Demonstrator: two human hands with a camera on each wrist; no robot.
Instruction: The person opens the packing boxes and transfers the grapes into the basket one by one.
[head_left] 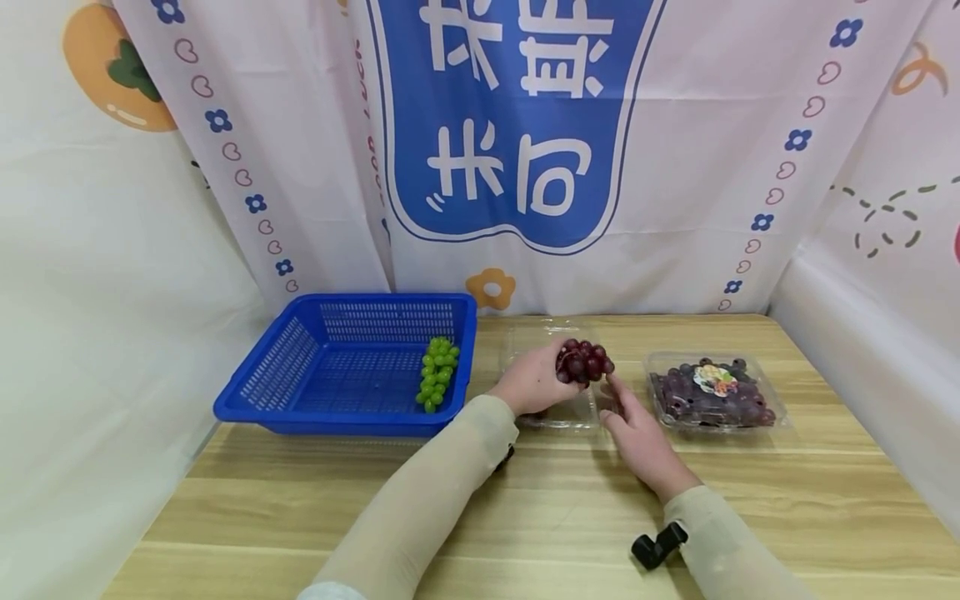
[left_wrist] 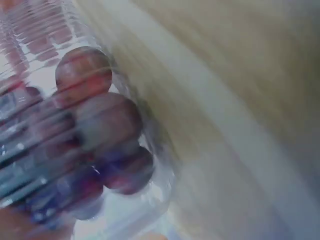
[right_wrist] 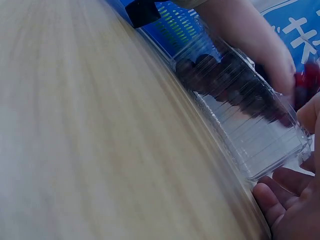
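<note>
My left hand (head_left: 531,382) holds a bunch of dark red grapes (head_left: 583,362) above a clear plastic box (head_left: 577,412). More dark grapes (right_wrist: 230,82) lie inside that box, toward its left end in the right wrist view. The left wrist view is blurred but shows several grapes (left_wrist: 110,122) through the ridged clear wall. At the box's right side is my right hand (head_left: 641,437), index finger stretched toward the bunch and thumb apart. In the right wrist view, its fingers (right_wrist: 270,202) are loosely bent by the box's corner; whether they touch it I cannot tell.
A blue plastic basket (head_left: 300,417) on the left holds a bunch of green grapes (head_left: 437,373) at its right end. To the right, a closed clear box (head_left: 712,396) with a sticker is full of dark grapes. Everything stands on a wooden table (head_left: 555,517) before a hanging cloth (head_left: 675,275).
</note>
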